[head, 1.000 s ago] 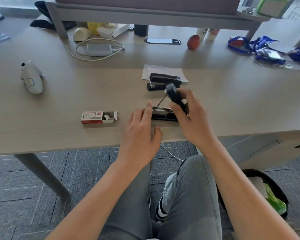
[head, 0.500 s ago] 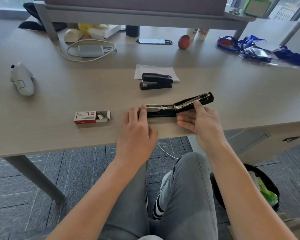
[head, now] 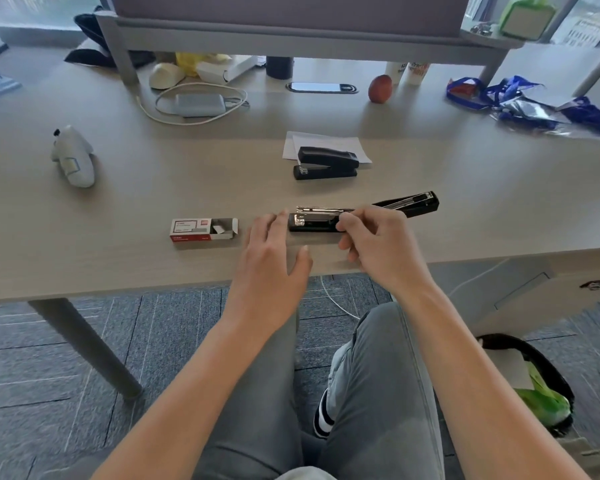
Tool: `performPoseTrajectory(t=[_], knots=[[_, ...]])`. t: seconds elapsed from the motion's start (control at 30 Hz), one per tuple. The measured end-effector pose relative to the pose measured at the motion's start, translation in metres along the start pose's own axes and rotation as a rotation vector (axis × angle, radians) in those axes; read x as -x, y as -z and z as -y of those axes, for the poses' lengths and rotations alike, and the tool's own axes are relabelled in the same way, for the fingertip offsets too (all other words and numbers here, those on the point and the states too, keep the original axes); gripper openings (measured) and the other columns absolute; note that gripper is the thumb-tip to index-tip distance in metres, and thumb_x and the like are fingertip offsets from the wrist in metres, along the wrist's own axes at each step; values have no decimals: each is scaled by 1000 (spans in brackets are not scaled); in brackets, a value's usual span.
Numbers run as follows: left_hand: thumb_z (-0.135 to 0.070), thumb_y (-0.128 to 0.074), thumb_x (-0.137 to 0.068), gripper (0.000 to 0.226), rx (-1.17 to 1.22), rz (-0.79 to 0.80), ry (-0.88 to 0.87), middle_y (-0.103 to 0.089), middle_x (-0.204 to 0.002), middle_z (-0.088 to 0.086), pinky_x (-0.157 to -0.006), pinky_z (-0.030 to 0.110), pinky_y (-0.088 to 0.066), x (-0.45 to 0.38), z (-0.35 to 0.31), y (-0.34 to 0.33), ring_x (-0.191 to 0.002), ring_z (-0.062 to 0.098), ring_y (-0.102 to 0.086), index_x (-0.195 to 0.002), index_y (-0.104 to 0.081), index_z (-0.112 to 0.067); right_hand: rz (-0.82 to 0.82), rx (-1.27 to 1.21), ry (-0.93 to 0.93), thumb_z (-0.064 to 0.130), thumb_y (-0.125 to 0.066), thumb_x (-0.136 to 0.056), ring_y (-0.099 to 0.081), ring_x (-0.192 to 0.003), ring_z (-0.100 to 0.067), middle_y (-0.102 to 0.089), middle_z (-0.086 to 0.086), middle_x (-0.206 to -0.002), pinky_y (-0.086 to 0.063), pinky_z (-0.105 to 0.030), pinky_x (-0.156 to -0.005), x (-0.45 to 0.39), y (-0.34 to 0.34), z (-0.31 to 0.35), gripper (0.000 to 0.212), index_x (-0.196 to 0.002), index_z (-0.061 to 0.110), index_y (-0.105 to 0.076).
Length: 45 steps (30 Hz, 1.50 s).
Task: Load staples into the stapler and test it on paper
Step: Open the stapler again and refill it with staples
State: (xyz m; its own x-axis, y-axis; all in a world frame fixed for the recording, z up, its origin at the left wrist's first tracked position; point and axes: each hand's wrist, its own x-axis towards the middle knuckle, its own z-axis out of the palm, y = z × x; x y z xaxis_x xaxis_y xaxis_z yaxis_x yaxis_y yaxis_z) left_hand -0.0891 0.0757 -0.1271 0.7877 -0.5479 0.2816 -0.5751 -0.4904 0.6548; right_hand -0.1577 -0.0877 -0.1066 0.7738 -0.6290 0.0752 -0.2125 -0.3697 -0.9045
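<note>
A black stapler (head: 314,224) lies opened out flat near the desk's front edge. Its silver magazine is exposed and its cover (head: 413,204) is swung out to the right. My right hand (head: 378,244) is curled over the stapler's middle, thumb and fingers pinched on it near the hinge. My left hand (head: 271,258) rests open on the desk, fingertips at the stapler's left end. A red and white staple box (head: 201,230) lies open to the left. A second black stapler (head: 326,162) sits shut on white paper (head: 326,140) farther back.
A white controller (head: 73,157) lies at the far left. A grey power adapter with its cable (head: 198,105), an apple (head: 380,89) and blue lanyards (head: 499,95) sit along the back. A bag (head: 534,393) stands on the floor at the right.
The stapler's cover swung from upright to flat on the right. My right hand then slid from the cover to the stapler's middle. My left hand eased slightly left of the front end.
</note>
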Motion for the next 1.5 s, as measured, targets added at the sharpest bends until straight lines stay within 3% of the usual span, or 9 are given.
performPoseTrajectory(t=[0.1,0.23,0.3,0.4,0.6,0.87,1.13,1.37,1.5], knots=[[-28,-56,-99,52,-10,-45,-4,-49,-141,4,-108,18,-24,6,11,20,-134,18,-41,-146,-48,-7,33,81,79,26,-64,-100,-59,-51,-8,-73,3,-65,-50,-22,-56,1,-19,10,21,-85,15,-74],[-26,-58,-97,42,-55,-152,4,-56,-131,4,-103,22,-35,10,31,47,-124,19,-50,-134,-59,-7,116,152,148,30,-66,-98,-69,-70,-21,-74,1,-74,-57,-35,-74,0,-52,25,18,-87,19,-74],[-27,-58,-97,39,-100,-197,25,-58,-128,5,-99,24,-37,11,45,59,-122,21,-50,-130,-62,-7,161,217,195,30,-67,-98,-66,-75,-16,-73,5,-79,-56,-37,-79,-2,-71,31,13,-93,21,-74],[-31,-55,-95,43,-170,-203,48,-59,-131,7,-106,39,-43,9,68,71,-124,26,-48,-129,-62,-6,177,314,289,31,-69,-96,-63,-76,-7,-70,12,-86,-56,-36,-80,-6,-95,40,10,-102,25,-75],[-36,-44,-92,59,-310,-35,65,-41,-158,9,-124,48,-20,2,93,70,-151,26,-27,-147,-47,-16,230,444,386,35,-74,-91,-62,-78,-6,-61,11,-115,-51,-32,-82,-15,-116,47,38,-127,26,-66],[-38,-41,-94,59,-346,-46,66,-39,-160,5,-125,48,-14,3,99,64,-152,23,-26,-148,-48,-18,327,469,438,26,-73,-91,-59,-75,-7,-64,11,-108,-54,-36,-81,-25,-118,42,28,-118,28,-68],[-37,-43,-97,58,-402,-57,56,-34,-163,6,-125,48,-15,6,101,61,-152,24,-25,-152,-42,-20,225,406,386,37,-73,-90,-61,-69,-8,-60,8,-101,-48,-28,-73,-27,-125,45,9,-94,29,-73],[-35,-46,-97,57,-404,-71,52,-35,-163,6,-125,48,-15,5,102,59,-152,25,-26,-152,-43,-20,241,589,354,44,-73,-89,-57,-83,-14,-63,5,-96,-36,-29,-70,-34,-131,63,20,-92,25,-80],[-35,-46,-97,57,-402,-85,54,-36,-162,6,-124,49,-16,5,102,58,-152,25,-27,-151,-44,-20,246,607,298,43,-74,-86,-63,-83,-19,-70,2,-89,-47,-31,-69,-37,-133,68,18,-87,25,-80]])
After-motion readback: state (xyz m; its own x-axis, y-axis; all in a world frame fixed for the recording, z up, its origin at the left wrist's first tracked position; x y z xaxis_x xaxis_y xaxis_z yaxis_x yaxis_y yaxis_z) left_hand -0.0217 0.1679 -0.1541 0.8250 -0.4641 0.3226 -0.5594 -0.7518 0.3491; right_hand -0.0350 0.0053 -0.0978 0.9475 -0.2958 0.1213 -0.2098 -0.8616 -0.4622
